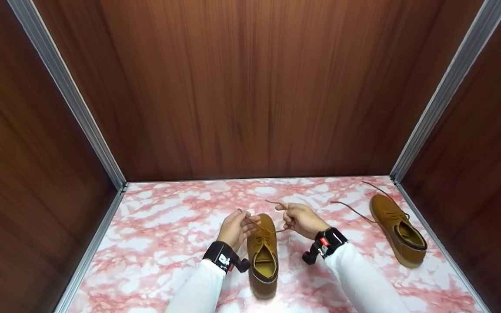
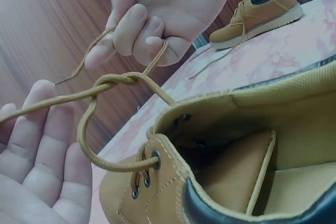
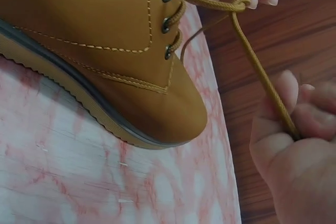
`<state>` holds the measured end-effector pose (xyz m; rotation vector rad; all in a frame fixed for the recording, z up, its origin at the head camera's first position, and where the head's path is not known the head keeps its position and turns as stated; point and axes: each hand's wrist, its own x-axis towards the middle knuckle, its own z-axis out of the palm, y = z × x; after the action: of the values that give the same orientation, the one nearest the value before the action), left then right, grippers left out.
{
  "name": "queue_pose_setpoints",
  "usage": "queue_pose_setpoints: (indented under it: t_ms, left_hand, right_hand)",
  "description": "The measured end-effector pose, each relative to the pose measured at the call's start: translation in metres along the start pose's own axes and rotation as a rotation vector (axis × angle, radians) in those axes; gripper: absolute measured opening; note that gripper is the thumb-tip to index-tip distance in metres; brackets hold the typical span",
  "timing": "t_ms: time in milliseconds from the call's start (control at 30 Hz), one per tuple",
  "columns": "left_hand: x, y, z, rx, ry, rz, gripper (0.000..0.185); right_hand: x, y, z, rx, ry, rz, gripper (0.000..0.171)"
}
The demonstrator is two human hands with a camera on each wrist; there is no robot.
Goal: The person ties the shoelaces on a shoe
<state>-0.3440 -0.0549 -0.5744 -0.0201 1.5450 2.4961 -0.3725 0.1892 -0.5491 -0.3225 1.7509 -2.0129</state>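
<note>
Loose knot over the tan shoe, laces drawn out both sides
Shoe's on the pink-marbled tabletop between the hands: left hand pinches one lace end, right hand has fingers curled round the other. Wrist straps show red tags and pale marks, too tiny to read. Second shoe sits off right.

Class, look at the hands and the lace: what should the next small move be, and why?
Probably the left hand and right hand should gently draw the lace apart to tighten its crossing. Each hand holds one side of the lace, and the crossing stands loose above the nearer shoe.
</note>
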Motion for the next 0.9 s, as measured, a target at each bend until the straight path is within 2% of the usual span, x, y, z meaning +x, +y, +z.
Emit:
queue_pose_setpoints:
  t_ms: [100, 200, 400, 733, 900]
  left_hand:
    - [-0.001, 0.002, 0.0, -0.015, 0.001, 0.006, 0.018]
    - [-0.001, 0.003, 0.0, -0.035, -0.001, 0.005, 0.021]
    - [-0.002, 0.002, 0.0, -0.085, -0.017, 0.002, 0.024]
    - [-0.001, 0.0, -0.007, -0.126, 0.004, 0.001, 0.02]
    - [-0.001, 0.0, -0.012, -0.136, 0.024, -0.003, 0.021]
  right_hand:
    - [-0.002, 0.002, -0.005, 0.038, -0.057, -0.033, 0.035]
    - [-0.004, 0.005, -0.008, 0.108, -0.065, -0.046, 0.039]
    - [-0.004, 0.008, -0.008, 0.175, 0.0, -0.024, 0.042]
    - [-0.005, 0.009, -0.003, 0.172, 0.085, -0.058, 0.042]
    - [-0.008, 0.008, -0.003, 0.189, 0.123, -0.043, 0.039]
